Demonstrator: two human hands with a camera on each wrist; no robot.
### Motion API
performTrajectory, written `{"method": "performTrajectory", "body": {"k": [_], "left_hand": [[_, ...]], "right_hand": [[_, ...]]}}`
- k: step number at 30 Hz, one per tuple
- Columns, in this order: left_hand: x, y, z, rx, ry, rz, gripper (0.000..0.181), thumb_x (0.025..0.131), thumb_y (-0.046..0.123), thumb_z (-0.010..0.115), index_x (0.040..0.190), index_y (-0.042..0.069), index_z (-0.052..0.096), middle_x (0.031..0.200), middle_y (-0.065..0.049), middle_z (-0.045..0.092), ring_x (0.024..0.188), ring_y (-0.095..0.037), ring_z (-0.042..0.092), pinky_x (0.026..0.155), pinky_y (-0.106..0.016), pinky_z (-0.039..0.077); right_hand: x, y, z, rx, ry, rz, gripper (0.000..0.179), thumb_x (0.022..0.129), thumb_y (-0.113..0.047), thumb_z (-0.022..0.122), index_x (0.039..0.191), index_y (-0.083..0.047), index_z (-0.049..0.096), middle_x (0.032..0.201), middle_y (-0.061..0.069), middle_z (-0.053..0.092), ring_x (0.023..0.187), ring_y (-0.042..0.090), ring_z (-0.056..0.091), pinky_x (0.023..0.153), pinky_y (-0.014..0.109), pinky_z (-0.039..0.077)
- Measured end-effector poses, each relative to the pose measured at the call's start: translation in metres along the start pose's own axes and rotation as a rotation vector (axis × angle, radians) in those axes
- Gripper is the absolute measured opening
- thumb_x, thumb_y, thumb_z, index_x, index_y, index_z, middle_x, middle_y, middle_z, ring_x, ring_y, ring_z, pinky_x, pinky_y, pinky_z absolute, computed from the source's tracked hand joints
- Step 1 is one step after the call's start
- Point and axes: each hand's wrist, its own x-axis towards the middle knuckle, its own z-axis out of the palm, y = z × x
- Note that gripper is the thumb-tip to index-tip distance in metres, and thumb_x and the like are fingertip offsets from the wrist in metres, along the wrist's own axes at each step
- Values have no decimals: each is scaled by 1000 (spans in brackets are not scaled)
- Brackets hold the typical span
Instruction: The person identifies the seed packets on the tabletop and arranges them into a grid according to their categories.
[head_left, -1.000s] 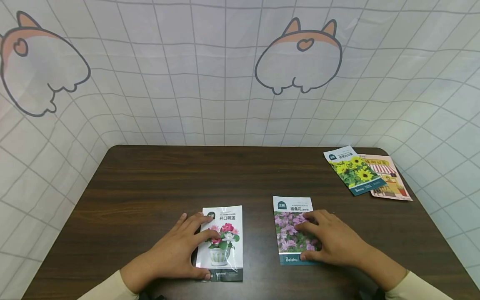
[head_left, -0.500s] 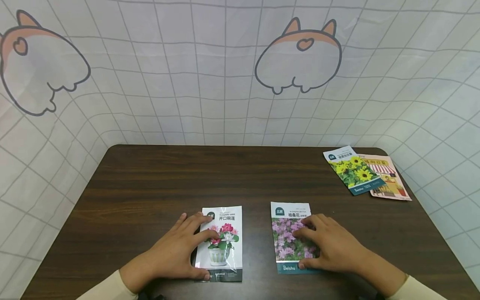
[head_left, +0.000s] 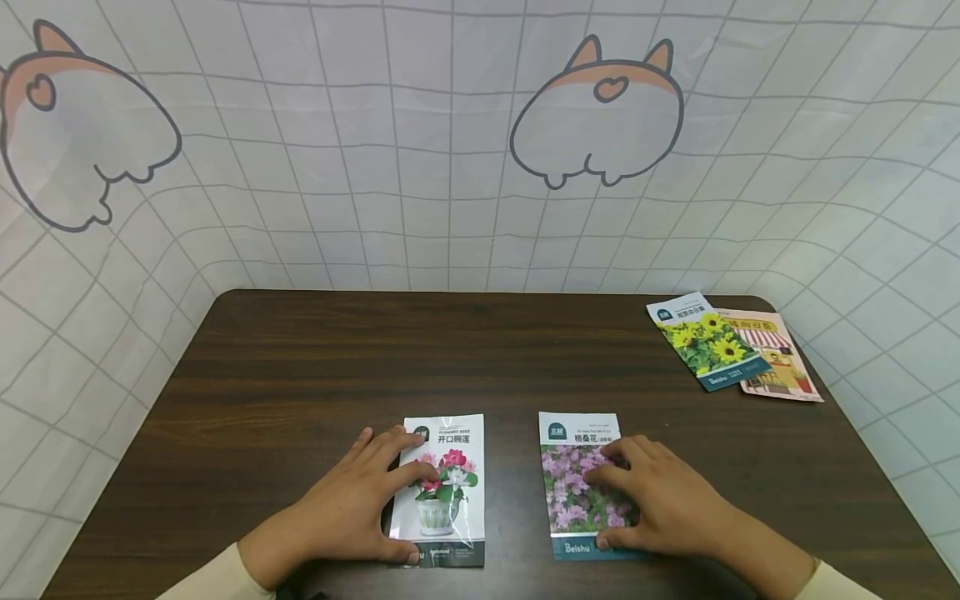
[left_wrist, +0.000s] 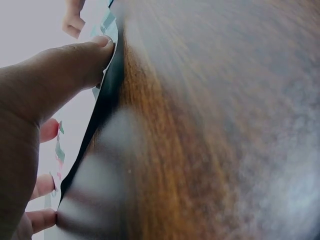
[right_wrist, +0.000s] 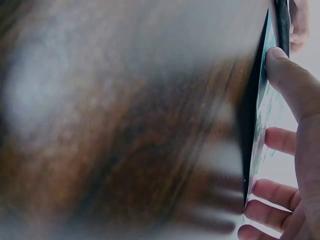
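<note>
A white flower seed packet [head_left: 457,525] with a potted bloom printed on it lies flat on the table, left of centre. My left hand [head_left: 348,500] rests on its left side, fingers spread, thumb on the dark bottom band. In the left wrist view the thumb [left_wrist: 75,62] touches the packet near its edge. To the right lies a seed packet with pink-purple flowers [head_left: 566,492] and a teal bottom band. My right hand [head_left: 667,496] touches its right side with fingertips and thumb. Seen from the right wrist, the fingers [right_wrist: 275,192] are spread along that packet.
At the back right corner of the dark wooden table [head_left: 420,350], a yellow sunflower seed packet [head_left: 708,342] overlaps a pink packet [head_left: 783,367] with a striped awning. A white gridded curtain [head_left: 405,183] with cartoon animals stands behind the table.
The purple-flower packet has slid toward me and slightly left under my right hand. My left hand and the potted-bloom packet have hardly moved.
</note>
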Motion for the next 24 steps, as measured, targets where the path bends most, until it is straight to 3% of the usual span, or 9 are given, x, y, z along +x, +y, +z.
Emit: {"method": "performTrajectory", "body": {"k": [17, 24], "left_hand": [[-1, 0, 0, -8, 7, 8, 85, 67, 82, 74, 137, 38, 59, 155, -5, 40, 147, -32, 31, 116, -68, 19], [-1, 0, -1, -10, -29, -20, 86, 67, 84, 72, 139, 39, 58, 156, -4, 38, 150, -31, 27, 118, -66, 16]], "right_hand": [[0, -5, -2, 15, -22, 17, 67, 77, -82, 63, 127, -37, 66, 129, 1, 55, 118, 24, 53, 92, 53, 52], [0, -6, -3, 15, -42, 27, 69, 77, -83, 63, 128, -36, 65, 133, 3, 54, 122, 27, 53, 94, 55, 51]]}}
